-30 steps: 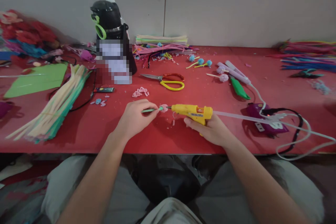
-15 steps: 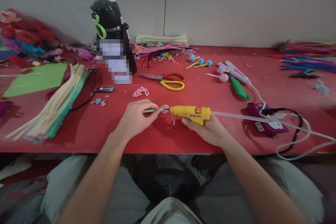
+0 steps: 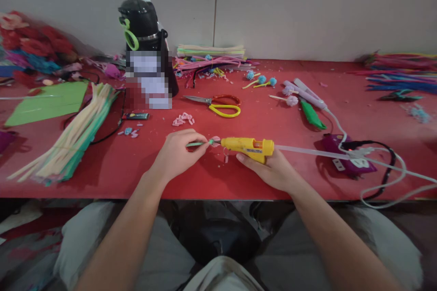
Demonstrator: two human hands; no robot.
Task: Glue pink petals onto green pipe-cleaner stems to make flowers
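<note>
Between thumb and fingers, my left hand (image 3: 180,152) pinches a green pipe cleaner (image 3: 194,144). Its right end carries a small pink piece (image 3: 215,141). My right hand (image 3: 273,168) is wrapped round a yellow hot glue gun (image 3: 244,144), whose nozzle points left and meets the tip of the pipe cleaner; whether they touch is too small to tell. A clear glue stick (image 3: 300,149) juts out of the gun's back. Small pink cut pieces (image 3: 183,119) lie in a pile beyond my left hand. Scissors (image 3: 218,104) with red and yellow handles lie farther back.
A black bottle (image 3: 139,22) stands at the back left, beside a bundle of cream and green pipe cleaners (image 3: 73,132). To the right, a purple power strip (image 3: 341,154) trails loose white cords. Small blue pompom stems (image 3: 261,80) lie behind the scissors.
</note>
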